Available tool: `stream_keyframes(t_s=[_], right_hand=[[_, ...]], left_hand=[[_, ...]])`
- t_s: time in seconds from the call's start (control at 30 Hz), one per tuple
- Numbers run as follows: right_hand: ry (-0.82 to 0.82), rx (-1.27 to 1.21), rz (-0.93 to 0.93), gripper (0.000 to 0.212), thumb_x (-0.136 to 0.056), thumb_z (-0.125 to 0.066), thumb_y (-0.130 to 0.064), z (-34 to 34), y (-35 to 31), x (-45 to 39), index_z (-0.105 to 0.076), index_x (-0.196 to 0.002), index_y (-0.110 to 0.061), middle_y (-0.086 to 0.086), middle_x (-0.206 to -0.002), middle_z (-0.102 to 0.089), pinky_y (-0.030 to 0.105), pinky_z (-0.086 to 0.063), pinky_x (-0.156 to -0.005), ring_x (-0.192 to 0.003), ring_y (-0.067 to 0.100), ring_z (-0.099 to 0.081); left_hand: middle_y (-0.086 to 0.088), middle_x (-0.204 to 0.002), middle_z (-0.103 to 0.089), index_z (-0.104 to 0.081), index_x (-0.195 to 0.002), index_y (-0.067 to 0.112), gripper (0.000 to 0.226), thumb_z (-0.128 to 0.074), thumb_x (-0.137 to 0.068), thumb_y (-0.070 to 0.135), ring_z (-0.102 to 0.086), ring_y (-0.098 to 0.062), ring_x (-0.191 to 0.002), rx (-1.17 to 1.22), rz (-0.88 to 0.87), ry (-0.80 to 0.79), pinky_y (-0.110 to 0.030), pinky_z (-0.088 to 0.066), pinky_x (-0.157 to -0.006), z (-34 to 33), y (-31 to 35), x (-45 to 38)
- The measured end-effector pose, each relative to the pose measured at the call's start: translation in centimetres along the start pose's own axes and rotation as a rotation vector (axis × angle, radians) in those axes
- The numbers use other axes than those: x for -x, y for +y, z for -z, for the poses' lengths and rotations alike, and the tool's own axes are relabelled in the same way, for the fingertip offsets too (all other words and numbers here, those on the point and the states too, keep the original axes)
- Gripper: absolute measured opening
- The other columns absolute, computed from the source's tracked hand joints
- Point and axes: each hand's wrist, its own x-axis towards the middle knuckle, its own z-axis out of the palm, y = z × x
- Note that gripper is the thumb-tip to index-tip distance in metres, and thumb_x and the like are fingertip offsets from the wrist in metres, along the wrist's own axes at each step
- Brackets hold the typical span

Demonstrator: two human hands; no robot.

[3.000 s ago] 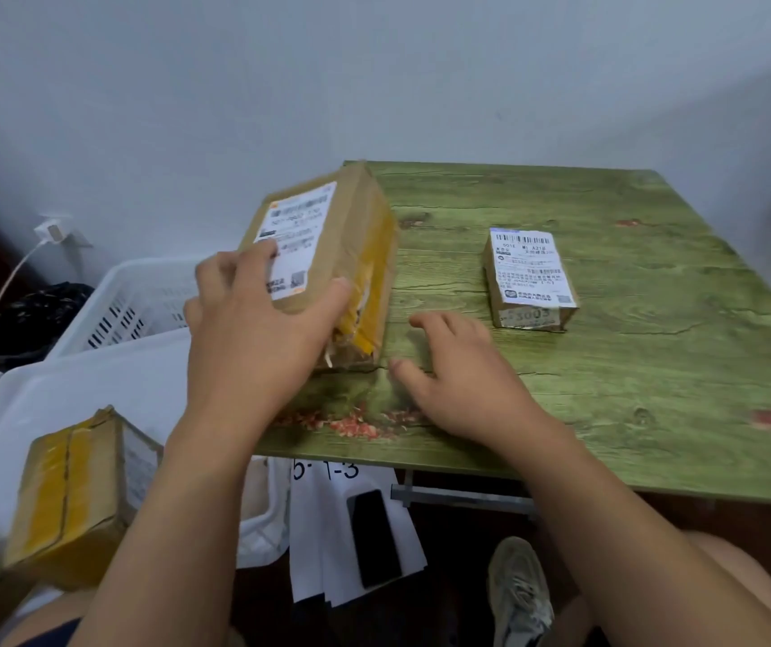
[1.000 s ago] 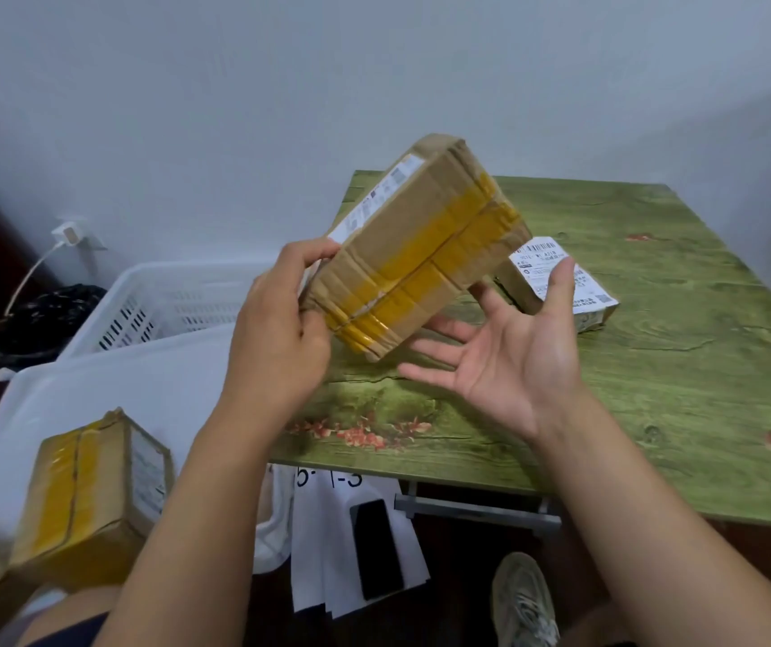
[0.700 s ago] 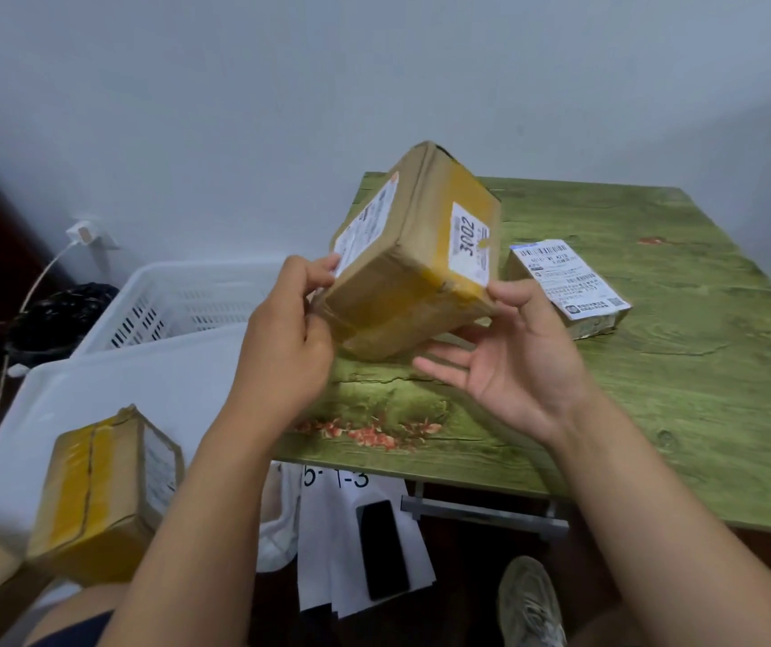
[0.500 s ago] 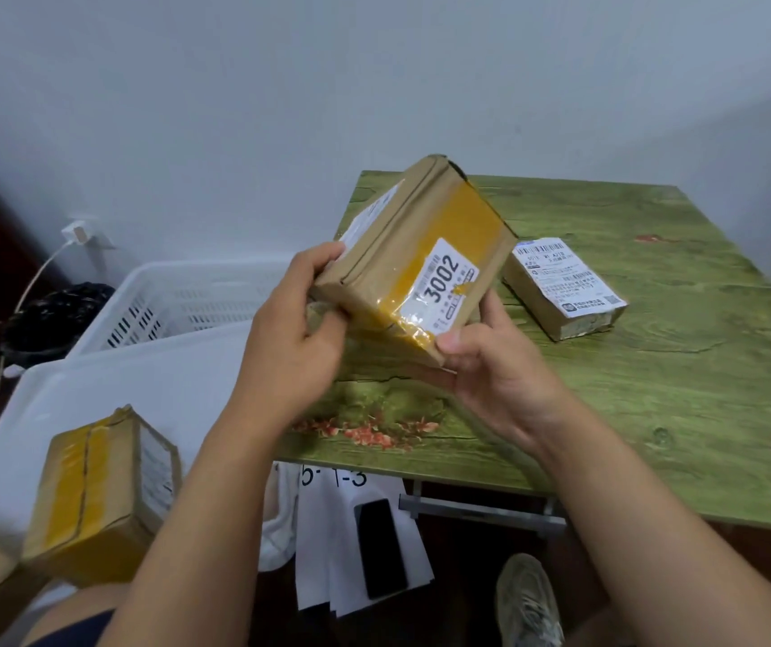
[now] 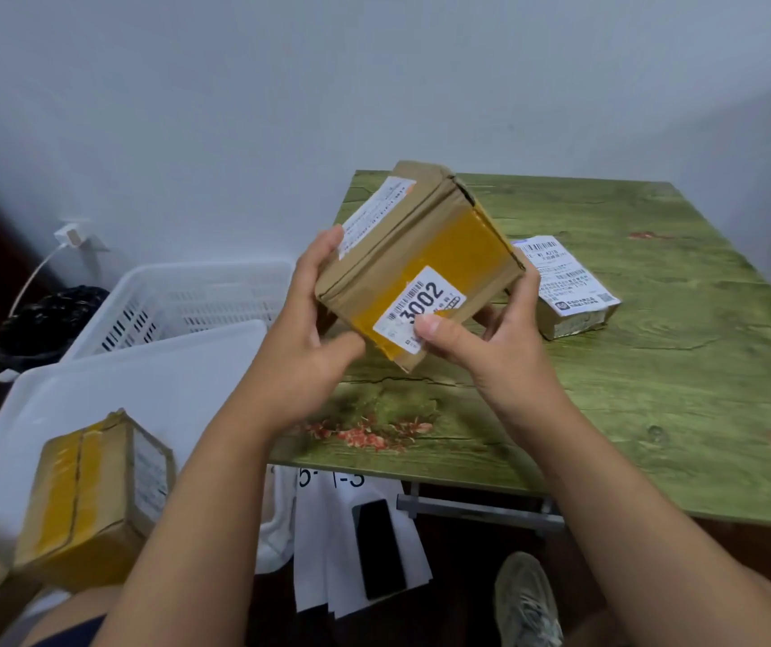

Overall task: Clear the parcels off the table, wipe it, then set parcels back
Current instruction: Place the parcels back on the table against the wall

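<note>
A pale wall backs the green wood-grain desk (image 5: 654, 389), where one small labelled parcel (image 5: 570, 291) lies flat. Above the desk's near-left corner both hands now hold the taped parcel (image 5: 420, 259): the left hand (image 5: 308, 338) grips its left end, and the right hand (image 5: 486, 347) has closed on it, thumb pressed onto the "3002" sticker. A second ago that right palm was spread open beneath it, and three seconds ago it rested on the desk. The box has turned sticker-up, seemingly for checking before it joins the parcel (image 5: 94, 497) in the white bin (image 5: 164, 375).
</note>
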Motion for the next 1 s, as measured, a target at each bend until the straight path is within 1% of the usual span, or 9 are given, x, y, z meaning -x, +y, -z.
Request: stream_keyframes(t_s=[0.1,0.2,0.27,0.33,0.43,0.53,0.73,0.83,1.0], right_hand=[[0.061,0.097,-0.022,0.08,-0.06,-0.085,-0.042,0.0,-0.4,0.0,-0.035,-0.12,-0.028,-0.014,-0.102,-0.066,0.022,-0.051,-0.086,-0.094,-0.009,-0.063],[0.056,0.334,-0.05,0.071,-0.059,-0.08,-0.056,-0.1,-0.4,0.1,-0.037,-0.11,-0.031,-0.016,-0.104,-0.063,0.012,-0.046,-0.076,-0.089,-0.011,-0.061],[0.05,0.495,-0.071,0.071,-0.063,-0.079,-0.062,0.1,0.0,0.0,-0.039,-0.109,-0.027,-0.014,-0.106,-0.065,0.026,-0.052,-0.082,-0.094,0.001,-0.064],[0.051,0.692,-0.084,0.066,-0.069,-0.074,-0.067,0.4,0.4,-0.1,-0.041,-0.106,-0.025,-0.008,-0.105,-0.066,0.039,-0.053,-0.082,-0.095,0.015,-0.065],[0.006,0.967,-0.104,0.052,-0.08,-0.062,-0.068,0.6,0.5,-0.2,-0.042,-0.101,-0.025,-0.003,-0.094,-0.063,0.039,-0.051,-0.072,-0.086,0.023,-0.06],[-0.007,1.136,-0.056,0.038,-0.09,-0.054,-0.059,0.6,1.0,-0.2,-0.047,-0.095,-0.022,0.0,-0.091,-0.063,0.037,-0.047,-0.065,-0.086,0.026,-0.06],[0.03,1.108,0.015,0.019,-0.091,-0.052,-0.033,0.2,0.3,-0.2,-0.042,-0.093,-0.018,0.004,-0.093,-0.059,0.037,-0.034,-0.068,-0.086,0.029,-0.05],[0.081,0.959,0.013,0.016,-0.087,-0.052,-0.027,0.3,-0.2,-0.4,-0.038,-0.088,-0.019,-0.001,-0.081,-0.056,0.039,-0.037,-0.076,-0.082,0.028,-0.05],[0.173,0.845,0.022,0.011,-0.087,-0.052,-0.03,0.9,-1.2,-1.6,-0.045,-0.088,-0.021,-0.006,-0.08,-0.057,0.042,-0.037,-0.092,-0.085,0.024,-0.055]], left_hand=[[0.038,-0.13,-0.049,-0.017,-0.146,0.043,0.089,-0.056,-0.073,0.008,-0.05,0.002,-0.125,0.17,0.05,0.014,-0.025,-0.046,-0.099,-0.3,0.0,0.0],[0.051,-0.114,-0.05,-0.011,-0.15,0.042,0.09,-0.07,-0.085,0.018,-0.05,0.012,-0.12,0.152,0.074,0.077,-0.017,-0.044,-0.098,-0.7,0.1,-0.1],[0.048,-0.122,-0.046,-0.011,-0.151,0.042,0.088,-0.068,-0.085,0.026,-0.049,0.016,-0.119,0.073,0.056,0.111,-0.008,-0.044,-0.092,-0.8,0.1,-0.2],[0.039,-0.133,-0.043,-0.019,-0.145,0.053,0.077,-0.064,-0.091,0.022,-0.05,0.006,-0.124,-0.021,0.046,0.128,-0.021,-0.048,-0.098,-0.7,-0.5,-0.4],[0.045,-0.124,-0.046,-0.032,-0.13,0.066,0.067,-0.058,-0.097,0.014,-0.055,0.002,-0.118,-0.238,0.027,0.118,-0.035,-0.051,-0.099,-0.5,-1.2,-0.7],[0.022,-0.134,-0.047,-0.041,-0.136,0.049,0.06,-0.059,-0.094,0.011,-0.051,-0.007,-0.122,-0.443,-0.012,0.089,-0.041,-0.046,-0.103,-0.9,-1.8,-0.9],[-0.001,-0.162,-0.003,-0.031,-0.147,0.038,0.066,-0.063,-0.09,0.032,-0.011,-0.022,-0.147,-0.729,-0.003,0.148,-0.042,-0.022,-0.117,-3.4,-1.5,-0.6],[-0.002,-0.16,-0.016,-0.038,-0.145,0.04,0.06,-0.062,-0.091,0.033,-0.017,-0.027,-0.145,-0.837,-0.103,0.126,-0.047,-0.027,-0.116,-3.6,-1.3,-0.6],[0.006,-0.155,-0.029,-0.045,-0.141,0.043,0.052,-0.06,-0.093,0.032,-0.038,-0.026,-0.134,-0.888,-0.045,0.121,-0.044,-0.043,-0.1,-3.4,-1.1,-1.1]])
